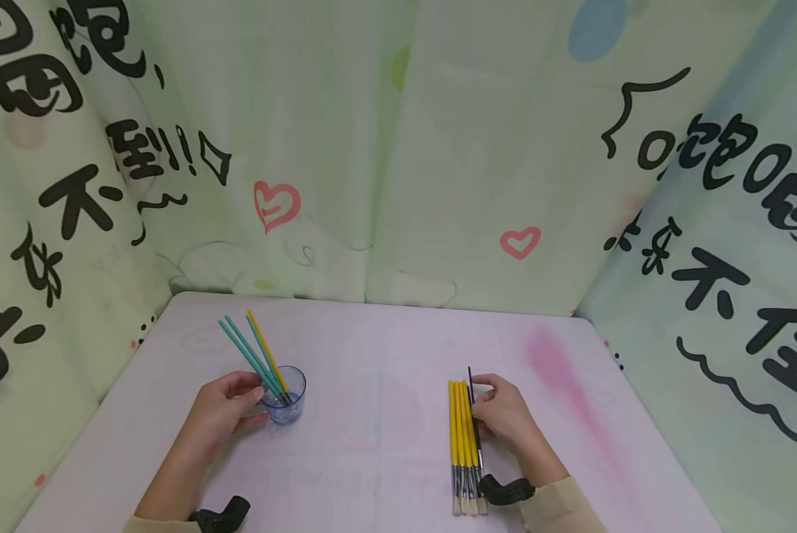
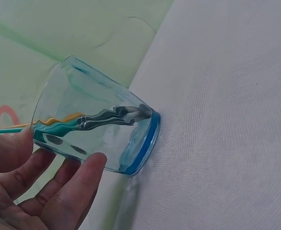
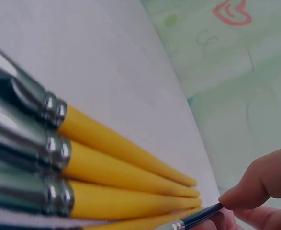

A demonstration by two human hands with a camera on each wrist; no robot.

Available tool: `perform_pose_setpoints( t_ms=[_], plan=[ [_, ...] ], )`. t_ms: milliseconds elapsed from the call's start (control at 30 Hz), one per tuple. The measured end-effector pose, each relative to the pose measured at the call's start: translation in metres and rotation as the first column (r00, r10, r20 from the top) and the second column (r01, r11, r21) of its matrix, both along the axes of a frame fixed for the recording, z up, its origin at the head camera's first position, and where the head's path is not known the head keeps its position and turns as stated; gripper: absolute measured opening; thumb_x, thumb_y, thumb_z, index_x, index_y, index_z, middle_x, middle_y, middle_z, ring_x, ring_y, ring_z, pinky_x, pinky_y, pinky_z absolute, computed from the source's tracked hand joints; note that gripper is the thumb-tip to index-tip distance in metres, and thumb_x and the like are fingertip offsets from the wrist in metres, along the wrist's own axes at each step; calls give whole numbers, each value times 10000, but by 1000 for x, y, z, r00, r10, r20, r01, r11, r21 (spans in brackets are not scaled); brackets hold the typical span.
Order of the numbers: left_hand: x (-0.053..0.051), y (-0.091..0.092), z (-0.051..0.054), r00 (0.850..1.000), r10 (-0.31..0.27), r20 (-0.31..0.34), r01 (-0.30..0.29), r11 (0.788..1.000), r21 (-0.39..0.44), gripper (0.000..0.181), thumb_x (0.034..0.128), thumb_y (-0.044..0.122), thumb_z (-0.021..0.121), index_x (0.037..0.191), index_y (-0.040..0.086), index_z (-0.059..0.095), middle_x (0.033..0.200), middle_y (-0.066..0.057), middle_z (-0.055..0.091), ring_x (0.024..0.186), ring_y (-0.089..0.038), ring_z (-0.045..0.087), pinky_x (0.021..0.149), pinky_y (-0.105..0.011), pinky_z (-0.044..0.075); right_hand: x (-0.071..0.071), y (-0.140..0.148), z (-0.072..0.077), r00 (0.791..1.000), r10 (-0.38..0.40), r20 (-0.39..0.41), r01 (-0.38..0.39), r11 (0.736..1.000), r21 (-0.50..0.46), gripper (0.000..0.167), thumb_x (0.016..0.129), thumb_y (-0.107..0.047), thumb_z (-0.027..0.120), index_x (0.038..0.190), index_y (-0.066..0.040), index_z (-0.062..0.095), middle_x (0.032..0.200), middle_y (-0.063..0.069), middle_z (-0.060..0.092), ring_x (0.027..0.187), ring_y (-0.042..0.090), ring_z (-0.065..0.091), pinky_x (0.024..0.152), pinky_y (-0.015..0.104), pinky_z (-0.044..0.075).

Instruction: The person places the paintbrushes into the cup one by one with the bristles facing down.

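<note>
My left hand (image 1: 228,407) holds the side of a clear bluish glass cup (image 1: 290,414), thumb near its rim and the other fingers lower against its wall in the left wrist view. Several paintbrushes (image 1: 254,355) with teal and yellow handles lean in the cup, bristles down. At the right, my right hand (image 1: 501,411) pinches a dark-handled paintbrush (image 3: 205,214) between thumb and fingers. It lies along the right edge of a row of yellow-handled paintbrushes (image 1: 461,426), whose pale bristles point toward me. Metal ferrules show close up in the right wrist view.
A pale pinkish-white table (image 1: 371,370) carries everything, with a pink streak (image 1: 565,385) on its right side. Light green curtains (image 1: 345,148) with black lettering and red hearts surround the table at the back and sides. Black straps show at both wrists.
</note>
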State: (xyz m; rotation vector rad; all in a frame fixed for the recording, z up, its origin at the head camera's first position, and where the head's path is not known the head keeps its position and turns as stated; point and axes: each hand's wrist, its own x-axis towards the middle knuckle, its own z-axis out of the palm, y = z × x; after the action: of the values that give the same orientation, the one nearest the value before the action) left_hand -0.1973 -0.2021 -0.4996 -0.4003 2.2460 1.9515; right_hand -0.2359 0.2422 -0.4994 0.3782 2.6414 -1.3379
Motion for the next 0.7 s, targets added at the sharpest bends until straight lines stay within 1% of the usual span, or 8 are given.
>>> perform_pose_setpoints(
  t_ms=[167,333,533,700],
  plan=[
    [1,1,-1,1000,4,4,-4,1000,-3,401,1079,63,618,1449,-79,561,1341,-236,614,1105,-201,700,883,-382,697,0,-9,3,1000,15,-28,-16,999,-47,607,902,10,696,1489,-76,564,957,110,599,684,204,559,533,251,562],
    [3,3,0,1000,3,-7,-3,1000,5,401,1076,54,617,1448,-85,560,1352,-254,612,1123,-218,689,888,-389,697,-2,-21,5,999,17,-47,-20,997,-77,594,920,25,688,1491,-88,567,942,97,582,672,199,549,539,246,566],
    [3,3,0,1000,1,-4,-1,1000,8,400,1077,51,613,1450,-82,559,1355,-258,606,1136,-237,693,886,-378,696,-6,-35,7,997,21,-69,-28,995,-93,598,905,24,696,1479,-107,585,945,94,586,623,197,543,525,240,559],
    [2,2,1,1000,-2,-10,2,1000,2,400,1080,59,609,1451,-83,559,1362,-263,603,1135,-236,699,880,-368,697,-9,-46,8,996,31,-81,-38,994,-99,601,910,-15,724,1482,-134,586,990,104,604,646,210,565,559,245,588]
  ],
)
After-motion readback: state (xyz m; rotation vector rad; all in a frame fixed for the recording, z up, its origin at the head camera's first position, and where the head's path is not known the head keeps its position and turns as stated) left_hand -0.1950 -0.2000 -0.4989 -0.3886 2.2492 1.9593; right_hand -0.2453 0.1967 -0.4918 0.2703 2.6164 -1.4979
